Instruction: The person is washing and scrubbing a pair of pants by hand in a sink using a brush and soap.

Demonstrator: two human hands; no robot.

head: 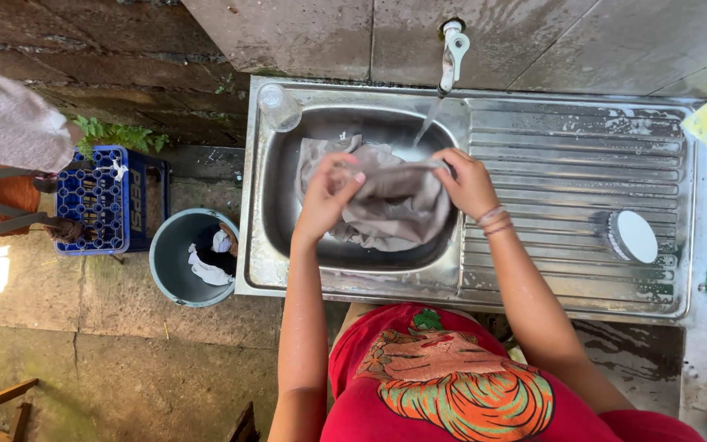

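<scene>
Center frame, both hands – left hand & right hand – are clamping a wet grey cloth over the sink under the tap; cloth's likely soft, heavy w/ water, slippery, best gripped bunched at edges.

Both bare arms stretched forward, left hand and right hand apparently clenched, wrists bent.

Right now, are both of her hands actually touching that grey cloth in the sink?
Touching. The head view shows the left hand and the right hand each gripping the grey cloth, fabric bunched in their fingers, over the sink.
</scene>
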